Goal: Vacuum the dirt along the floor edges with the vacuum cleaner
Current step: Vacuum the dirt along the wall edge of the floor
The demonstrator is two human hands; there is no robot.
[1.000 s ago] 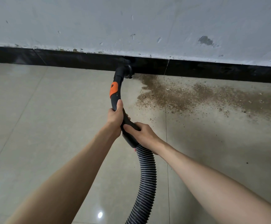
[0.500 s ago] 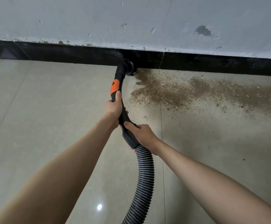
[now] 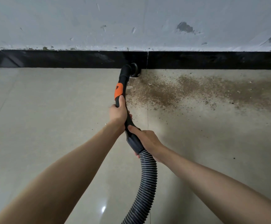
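Two hands are gripping the vacuum handle: left hand above, right hand at the hose. The nozzle, probably touching the skirting, is facing dirt stretching toward three o'clock; leftward floor is looking clean.

The head view contains one vacuum handle, black with a single orange patch, one ribbed hose joined to its lower end, and one round nozzle at its far end. Two hands are present: one left hand and one right hand, each gripping the handle, with two bare forearms leading to them. The surroundings comprise one tiled floor with one visible grout line running away from the viewer, one black skirting strip showing one vertical joint, one grey wall, and one continuous band of brown dirt with scattered specks too many to count.
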